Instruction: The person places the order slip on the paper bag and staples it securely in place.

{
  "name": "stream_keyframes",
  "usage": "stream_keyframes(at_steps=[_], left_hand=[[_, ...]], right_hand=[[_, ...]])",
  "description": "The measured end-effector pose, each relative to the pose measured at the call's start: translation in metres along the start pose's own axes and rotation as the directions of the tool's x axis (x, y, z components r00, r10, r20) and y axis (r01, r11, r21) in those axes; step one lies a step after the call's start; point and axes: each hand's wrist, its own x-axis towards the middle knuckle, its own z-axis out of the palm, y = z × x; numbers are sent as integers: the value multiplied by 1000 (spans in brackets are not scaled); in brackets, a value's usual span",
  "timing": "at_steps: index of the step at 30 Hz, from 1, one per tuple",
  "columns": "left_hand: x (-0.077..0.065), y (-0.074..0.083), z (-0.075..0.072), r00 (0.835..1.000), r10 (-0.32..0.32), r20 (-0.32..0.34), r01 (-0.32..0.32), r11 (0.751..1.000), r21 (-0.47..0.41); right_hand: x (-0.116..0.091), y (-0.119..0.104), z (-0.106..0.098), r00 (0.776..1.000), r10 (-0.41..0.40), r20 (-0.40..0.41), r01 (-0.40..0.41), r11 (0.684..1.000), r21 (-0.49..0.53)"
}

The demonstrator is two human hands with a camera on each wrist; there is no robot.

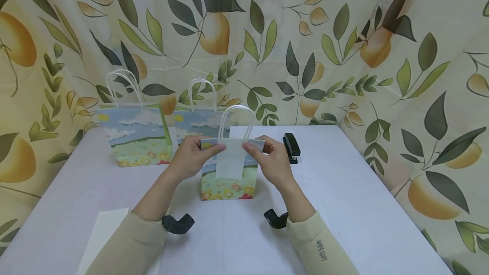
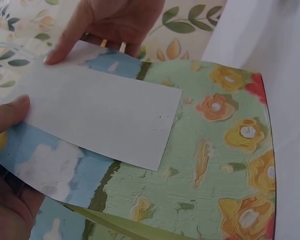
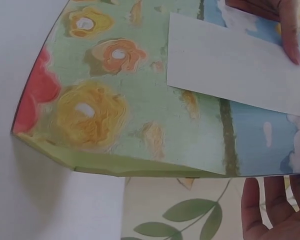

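Patterned cloth [image 1: 259, 46] hangs behind the white table [image 1: 344, 190]; short of its far edge, my left hand [image 1: 194, 158] and right hand [image 1: 276, 164] pinch the paper bag [image 1: 229, 190] by its top, thumbs on the white card [image 1: 230, 164]. Even thumb pressure should keep it flat and square.

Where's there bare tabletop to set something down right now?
Widest patch: the table right of the stapler and right hand, out to its right edge. Another lies between the leftmost bag and white sheet; a smaller one between the sleeves. Crowded: the middle, where the left hand, held bag and rear bag bunch together.
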Motion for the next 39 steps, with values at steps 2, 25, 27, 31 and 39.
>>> stream_keyframes(at_steps=[2, 25, 27, 31, 39], left_hand=[[0, 0, 1, 1000, 2, 0, -2, 1000, -1], [-2, 2, 4, 999, -43, -31, 43, 999, 26], [-2, 2, 3, 999, -44, -32, 45, 999, 24], [-2, 1, 2, 999, -38, -32, 39, 999, 28], [-3, 3, 2, 1000, -24, -15, 24, 1000, 11]], right_hand=[[-1, 0, -3, 1000, 5, 19, -5, 1000, -6], [58, 50, -126, 930, 368, -11, -319, 791, -522], [64, 57, -129, 908, 418, -26, -360, 748, -558], [74, 69, -134, 865, 501, -19, -405, 678, -613], [83, 88, -137, 796, 603, 50, -451, 647, -615]])
